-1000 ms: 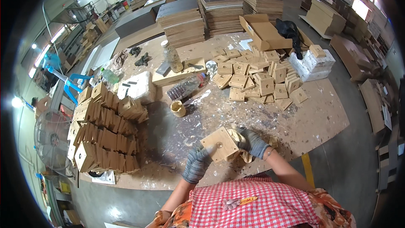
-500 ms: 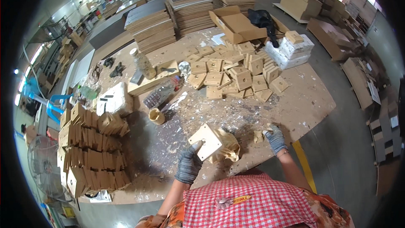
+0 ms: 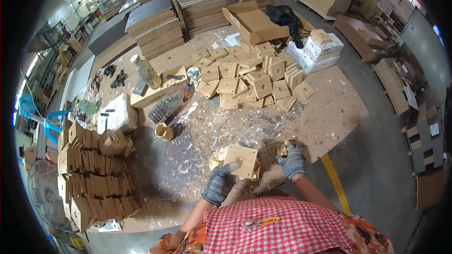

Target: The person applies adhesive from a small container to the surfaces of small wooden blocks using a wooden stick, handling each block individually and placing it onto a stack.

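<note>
My left hand (image 3: 219, 184), in a grey knit glove, is closed on the near left edge of a square wooden block (image 3: 243, 159) with a round hole in its face and small holes at the corners. A crumpled yellowish cloth or sheet (image 3: 216, 162) lies partly hidden under and behind the block. To the right, my right hand (image 3: 292, 161), gloved alike, is closed on a small crumpled tan scrap (image 3: 282, 149) at the table top. Whether the scrap is cloth or paper I cannot tell. The hands are apart.
Similar wooden blocks lie in a loose pile (image 3: 254, 77) at the back and in stacked rows (image 3: 94, 174) at the left. A glue-stained cup (image 3: 164, 131), a clear plastic bottle (image 3: 165, 108) and a jar (image 3: 146, 71) stand or lie between. The table edge runs close on the right.
The wooden block has turned in my left hand and shifted right over the crumpled cloth or sheet. My right hand has come left with the scrap. The whole view has shifted slightly.
</note>
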`<state>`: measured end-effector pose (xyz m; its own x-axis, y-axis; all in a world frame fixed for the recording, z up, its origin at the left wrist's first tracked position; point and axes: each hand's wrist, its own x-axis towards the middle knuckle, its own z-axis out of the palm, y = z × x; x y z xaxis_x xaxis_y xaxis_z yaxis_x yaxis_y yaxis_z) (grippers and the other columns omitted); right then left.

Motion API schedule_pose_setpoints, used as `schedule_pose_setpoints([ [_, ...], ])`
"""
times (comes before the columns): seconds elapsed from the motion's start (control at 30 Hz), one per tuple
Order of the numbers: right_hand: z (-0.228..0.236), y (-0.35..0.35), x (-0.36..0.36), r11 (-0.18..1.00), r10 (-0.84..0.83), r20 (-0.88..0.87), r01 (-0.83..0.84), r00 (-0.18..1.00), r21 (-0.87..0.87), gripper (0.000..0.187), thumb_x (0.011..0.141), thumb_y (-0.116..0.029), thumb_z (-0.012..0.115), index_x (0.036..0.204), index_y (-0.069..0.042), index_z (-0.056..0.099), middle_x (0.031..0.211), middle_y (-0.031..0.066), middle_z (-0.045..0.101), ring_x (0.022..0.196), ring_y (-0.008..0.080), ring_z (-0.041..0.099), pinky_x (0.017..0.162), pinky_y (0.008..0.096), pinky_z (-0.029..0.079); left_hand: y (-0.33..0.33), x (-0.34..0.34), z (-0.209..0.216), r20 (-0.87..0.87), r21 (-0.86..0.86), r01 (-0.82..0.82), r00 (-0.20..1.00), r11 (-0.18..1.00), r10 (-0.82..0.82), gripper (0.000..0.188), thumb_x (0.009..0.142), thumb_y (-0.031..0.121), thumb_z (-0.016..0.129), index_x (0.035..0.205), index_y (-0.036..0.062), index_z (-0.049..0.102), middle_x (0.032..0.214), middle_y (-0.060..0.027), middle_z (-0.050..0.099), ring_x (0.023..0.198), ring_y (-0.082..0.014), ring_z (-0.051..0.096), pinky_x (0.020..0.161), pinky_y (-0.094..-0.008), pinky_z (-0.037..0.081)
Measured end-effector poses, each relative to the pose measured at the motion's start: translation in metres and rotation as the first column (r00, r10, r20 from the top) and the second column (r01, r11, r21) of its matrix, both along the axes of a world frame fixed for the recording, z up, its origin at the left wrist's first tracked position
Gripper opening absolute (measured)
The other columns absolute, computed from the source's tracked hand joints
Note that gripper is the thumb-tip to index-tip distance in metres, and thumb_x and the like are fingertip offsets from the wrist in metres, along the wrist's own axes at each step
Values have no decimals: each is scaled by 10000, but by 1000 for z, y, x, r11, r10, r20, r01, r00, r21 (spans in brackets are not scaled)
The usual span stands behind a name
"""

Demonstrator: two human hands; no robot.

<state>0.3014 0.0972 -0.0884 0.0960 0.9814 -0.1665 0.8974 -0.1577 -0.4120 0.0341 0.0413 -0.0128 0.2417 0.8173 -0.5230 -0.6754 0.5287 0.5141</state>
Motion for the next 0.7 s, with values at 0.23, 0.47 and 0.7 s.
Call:
schedule_pose_setpoints([
  [0.23,-4,-10,20,997,-46,161,35,986,70,604,687,-413,739,1120,-10,615,1091,199,560,1094,338,490,1003,439,367,4,7,8,-5,13,44,999,999,-44,475,781,157,721,1188,7,527,1086,-91,616,993,-225,606,877,-341,496],
  [0.47,-22,3,25,964,-9,-508,143,861,225,393,702,-182,762,1015,-18,589,1043,157,571,901,263,610,788,370,529,4,20,21,25,6,115,993,993,-115,464,784,188,715,1176,11,541,1041,-94,631,939,-211,623,836,-320,510],
  [0.7,93,-8,1,976,12,-990,212,137,41,551,714,79,654,1197,-42,418,1065,100,530,742,135,600,558,242,560,10,18,25,-64,137,194,980,971,-187,549,764,207,712,1231,16,494,1074,-91,603,1013,-209,588,886,-326,472],
])
